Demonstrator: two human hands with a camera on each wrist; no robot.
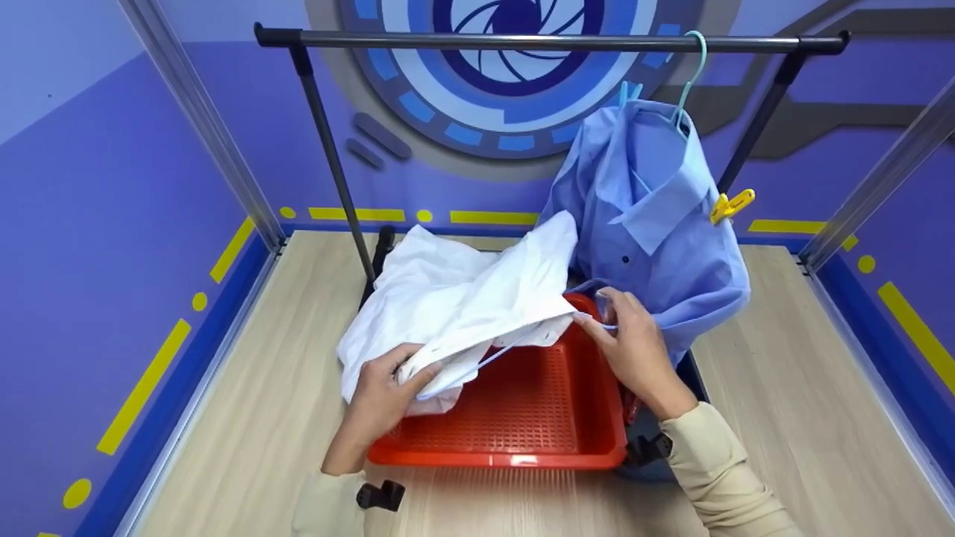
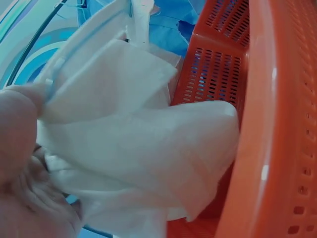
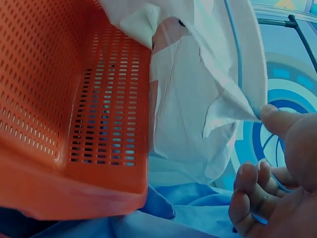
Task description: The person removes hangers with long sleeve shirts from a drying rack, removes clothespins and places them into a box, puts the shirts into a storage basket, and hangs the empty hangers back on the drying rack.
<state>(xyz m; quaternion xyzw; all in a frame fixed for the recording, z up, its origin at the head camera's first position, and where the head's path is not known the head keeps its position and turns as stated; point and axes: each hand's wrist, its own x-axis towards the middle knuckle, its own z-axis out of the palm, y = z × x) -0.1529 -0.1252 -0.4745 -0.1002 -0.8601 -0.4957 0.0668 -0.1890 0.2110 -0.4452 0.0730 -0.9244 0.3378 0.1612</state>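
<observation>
Loosely creased, with its edge stretched taut between both hands, the white shirt [image 1: 470,291] is held above the red basket [image 1: 507,460], covering part of it. The left hand [image 1: 384,388] pinches one end; the right hand [image 1: 634,343] pinches the other, thumb against fingers. A thin blue hanger [image 3: 237,44] runs along the edge. Beside the right hand, a blue shirt [image 1: 656,283] with a yellow clip [image 1: 731,206] hangs from the rail [image 1: 477,41], crowding that side.

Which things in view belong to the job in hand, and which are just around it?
Likely in the job:
- white garment, gripped by the left hand
- pale blue hanger, held in the right hand
- red basket beneath

Probably just around:
- blue shirt hanging on the rack
- yellow clip on it
</observation>
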